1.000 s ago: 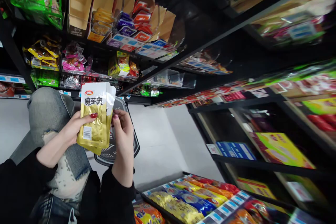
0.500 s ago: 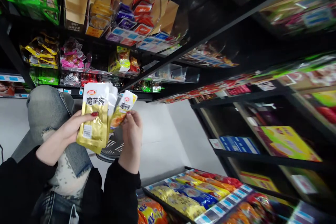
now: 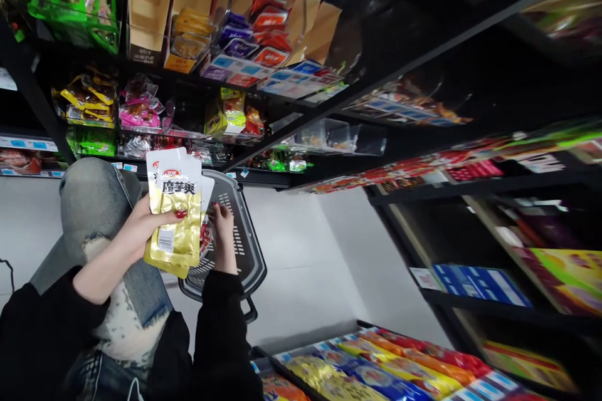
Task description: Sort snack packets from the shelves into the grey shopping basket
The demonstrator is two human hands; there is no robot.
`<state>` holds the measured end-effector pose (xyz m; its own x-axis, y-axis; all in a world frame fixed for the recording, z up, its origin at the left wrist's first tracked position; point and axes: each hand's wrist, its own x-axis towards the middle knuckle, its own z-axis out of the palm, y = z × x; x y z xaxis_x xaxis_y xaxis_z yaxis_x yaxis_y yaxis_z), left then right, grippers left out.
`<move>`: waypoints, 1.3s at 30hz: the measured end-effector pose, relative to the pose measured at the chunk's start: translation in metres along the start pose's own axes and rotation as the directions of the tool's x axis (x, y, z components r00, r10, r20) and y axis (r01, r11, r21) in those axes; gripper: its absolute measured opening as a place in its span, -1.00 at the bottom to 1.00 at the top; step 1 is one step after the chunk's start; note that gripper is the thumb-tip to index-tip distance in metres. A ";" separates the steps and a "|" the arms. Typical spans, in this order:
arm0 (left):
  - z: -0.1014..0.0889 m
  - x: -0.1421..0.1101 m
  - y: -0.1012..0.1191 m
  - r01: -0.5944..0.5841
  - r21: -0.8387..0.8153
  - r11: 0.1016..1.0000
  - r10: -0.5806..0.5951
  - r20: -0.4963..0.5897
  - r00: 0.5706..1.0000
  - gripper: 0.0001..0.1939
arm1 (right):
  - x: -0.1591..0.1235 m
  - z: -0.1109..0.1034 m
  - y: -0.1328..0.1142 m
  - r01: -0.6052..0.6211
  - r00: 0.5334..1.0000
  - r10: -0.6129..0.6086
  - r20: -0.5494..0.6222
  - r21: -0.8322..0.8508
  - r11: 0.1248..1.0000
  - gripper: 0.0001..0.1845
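My left hand (image 3: 143, 225) grips a small fanned stack of gold-and-white snack packets (image 3: 181, 232), its thumb with a red nail across the front one. A red logo, dark lettering and a barcode show on that packet. My right hand (image 3: 222, 225) has its fingers closed just right of the stack, over the black basket (image 3: 251, 250) on the floor. At its fingertips is the edge of a white-topped snack packet (image 3: 207, 191), mostly hidden behind the stack. The basket's left part is hidden by the packets and my hands.
Shelves with snack bins and cardboard display boxes (image 3: 150, 0) stretch ahead, above my bent knee (image 3: 94, 200). A low rack of colourful bags (image 3: 376, 363) stands at the lower right. Dark shelving with boxes (image 3: 480, 285) rises on the right. White floor (image 3: 291, 250) lies between.
My right hand drew a white-topped packet out to the right of the stack, then moved down and away over the basket. The packets in my left hand have fanned apart. The view shifted slightly.
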<state>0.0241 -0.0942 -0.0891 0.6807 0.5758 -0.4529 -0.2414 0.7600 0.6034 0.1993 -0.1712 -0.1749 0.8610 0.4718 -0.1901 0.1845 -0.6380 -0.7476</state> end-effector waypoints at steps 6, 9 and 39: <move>0.003 0.000 -0.002 -0.122 0.101 0.987 0.127 -0.047 0.991 -0.48 | -0.055 -0.027 -0.074 0.201 0.920 -0.331 0.212 0.469 0.860 -0.62; 0.002 0.000 -0.001 -0.119 0.092 0.989 0.119 0.006 0.993 -0.43 | -0.071 -0.031 -0.093 0.150 0.924 -0.296 0.242 0.482 0.863 -0.69; 0.000 -0.003 0.001 -0.058 0.030 0.998 0.055 0.094 0.994 -0.61 | -0.050 -0.047 -0.077 0.199 0.979 -0.128 -0.157 0.627 0.753 -0.60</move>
<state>0.0218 -0.0949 -0.0873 0.7286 0.5857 -0.3550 -0.2599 0.7160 0.6479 0.1641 -0.1747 -0.0779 0.8937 0.4486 0.0094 0.0132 -0.0052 -0.9999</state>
